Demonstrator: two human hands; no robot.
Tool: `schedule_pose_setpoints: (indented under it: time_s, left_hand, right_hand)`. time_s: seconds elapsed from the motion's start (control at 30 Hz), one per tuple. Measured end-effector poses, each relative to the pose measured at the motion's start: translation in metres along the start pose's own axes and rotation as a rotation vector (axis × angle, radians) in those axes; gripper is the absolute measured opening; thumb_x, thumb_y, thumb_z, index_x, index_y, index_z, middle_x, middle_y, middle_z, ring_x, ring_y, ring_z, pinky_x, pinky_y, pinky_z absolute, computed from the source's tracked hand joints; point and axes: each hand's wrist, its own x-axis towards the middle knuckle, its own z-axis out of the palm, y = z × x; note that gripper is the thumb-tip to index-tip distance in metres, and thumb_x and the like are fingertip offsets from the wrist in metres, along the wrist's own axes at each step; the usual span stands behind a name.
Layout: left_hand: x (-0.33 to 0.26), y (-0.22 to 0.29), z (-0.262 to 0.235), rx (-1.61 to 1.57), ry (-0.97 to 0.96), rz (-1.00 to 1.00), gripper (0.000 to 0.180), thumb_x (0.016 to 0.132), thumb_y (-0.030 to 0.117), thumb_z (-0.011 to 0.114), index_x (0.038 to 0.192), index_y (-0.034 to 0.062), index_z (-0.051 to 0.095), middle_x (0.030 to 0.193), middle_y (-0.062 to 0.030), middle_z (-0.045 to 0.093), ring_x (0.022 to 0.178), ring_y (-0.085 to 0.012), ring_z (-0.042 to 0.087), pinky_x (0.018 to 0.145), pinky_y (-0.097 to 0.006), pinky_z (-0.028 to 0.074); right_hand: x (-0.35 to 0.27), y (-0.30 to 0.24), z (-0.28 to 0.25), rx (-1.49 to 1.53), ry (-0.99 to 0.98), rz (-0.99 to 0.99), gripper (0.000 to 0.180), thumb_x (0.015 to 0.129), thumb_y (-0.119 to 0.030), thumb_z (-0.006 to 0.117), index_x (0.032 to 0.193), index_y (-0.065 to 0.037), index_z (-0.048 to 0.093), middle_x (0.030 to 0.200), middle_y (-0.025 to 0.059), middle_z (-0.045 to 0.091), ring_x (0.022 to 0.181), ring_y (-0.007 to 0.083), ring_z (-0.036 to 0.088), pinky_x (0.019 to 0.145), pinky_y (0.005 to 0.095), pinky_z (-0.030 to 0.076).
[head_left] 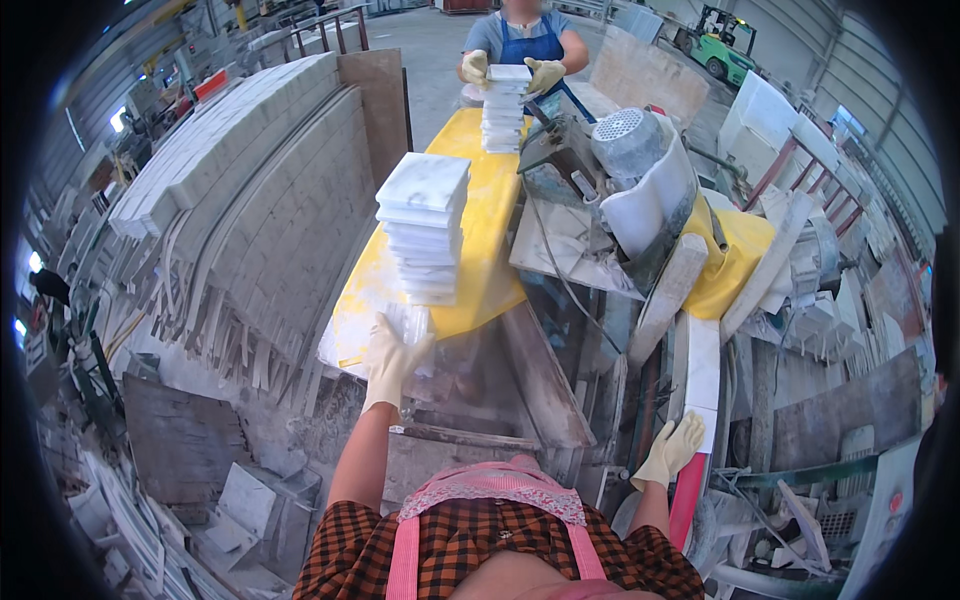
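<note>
My left hand (394, 358), in a cream glove, reaches to the near end of a yellow-covered table (485, 215). Its fingers and thumb are spread beside a blurred, whitish piece (408, 322); whether they touch it I cannot tell. Just beyond rises a tall, uneven stack of white marble tiles (424, 230). Low on the right, my gloved right hand (672, 452) lies with fingers stretched along a row of white tiles (702, 375), above a red strip (686, 500).
Across the table, a co-worker (532, 42) in gloves holds the top of another tile stack (502, 110). A motor-driven machine (630, 150) stands at the right. Long stone slabs (270, 190) lean at the left. A green forklift (724, 48) is far back.
</note>
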Motion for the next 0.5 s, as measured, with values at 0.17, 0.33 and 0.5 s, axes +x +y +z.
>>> schedule_pose_setpoints:
  time_s: [0.17, 0.33, 0.5]
  left_hand:
    - [0.006, -0.012, 0.011, 0.032, 0.116, 0.047, 0.118, 0.074, 0.064, 0.079, 0.153, -0.0114, 0.035, 0.137, -0.0324, 0.06, 0.127, -0.043, 0.061, 0.106, -0.047, 0.049]
    - [0.02, -0.028, 0.023, 0.14, 0.182, 0.151, 0.108, 0.073, 0.068, 0.079, 0.147, -0.0046, 0.048, 0.133, -0.0289, 0.065, 0.126, -0.0432, 0.061, 0.105, -0.049, 0.049]
    - [0.032, -0.025, 0.014, 0.198, 0.046, 0.1, 0.117, 0.077, 0.073, 0.072, 0.152, -0.0104, 0.039, 0.141, -0.0327, 0.058, 0.131, -0.0437, 0.058, 0.111, -0.047, 0.045]
  right_hand:
    - [-0.004, -0.012, -0.019, 0.019, -0.022, 0.018, 0.054, 0.104, -0.031, 0.048, 0.145, 0.004, 0.053, 0.151, 0.0261, 0.051, 0.145, 0.0415, 0.042, 0.125, 0.0501, 0.026]
    - [-0.015, -0.008, -0.029, 0.137, 0.095, 0.05, 0.049, 0.103, -0.032, 0.054, 0.141, -0.001, 0.058, 0.149, 0.021, 0.055, 0.146, 0.0362, 0.043, 0.126, 0.0461, 0.027]
    - [-0.011, 0.031, -0.037, 0.437, -0.023, -0.024, 0.038, 0.099, -0.022, 0.06, 0.131, -0.002, 0.064, 0.141, 0.019, 0.061, 0.139, 0.0351, 0.051, 0.117, 0.043, 0.038]
